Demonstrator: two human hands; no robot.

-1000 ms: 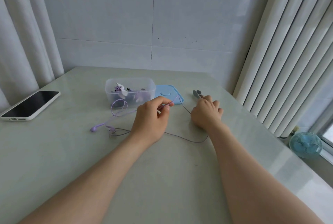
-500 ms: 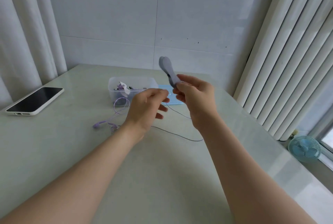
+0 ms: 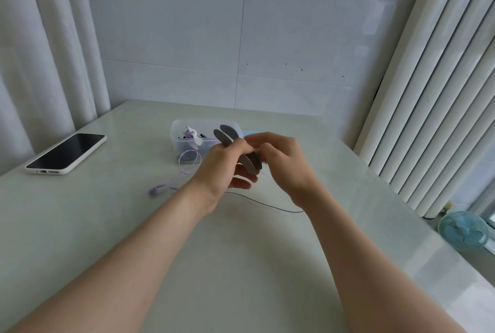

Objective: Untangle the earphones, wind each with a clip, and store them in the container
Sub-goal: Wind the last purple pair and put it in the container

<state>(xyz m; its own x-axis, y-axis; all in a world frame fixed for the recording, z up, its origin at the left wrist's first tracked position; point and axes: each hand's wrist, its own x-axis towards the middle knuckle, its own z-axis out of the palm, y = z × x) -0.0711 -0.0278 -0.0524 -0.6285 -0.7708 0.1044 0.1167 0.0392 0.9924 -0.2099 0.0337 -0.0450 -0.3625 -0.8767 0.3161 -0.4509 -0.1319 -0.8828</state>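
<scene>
A phone (image 3: 65,153) lay far left. The purple earphones (image 3: 154,190) sprawled loose on the surface (image 3: 241,257) before the container (image 3: 184,146), which seemed to hold bundled sets already; winding and storing this pair remained. The left hand (image 3: 222,166) gripped the grey clip (image 3: 224,136) in curled fingers, held aloft, its long axis slanting far-left to near-right. The right hand (image 3: 286,166) apparently pinched the cord (image 3: 267,205) at its near end.
</scene>
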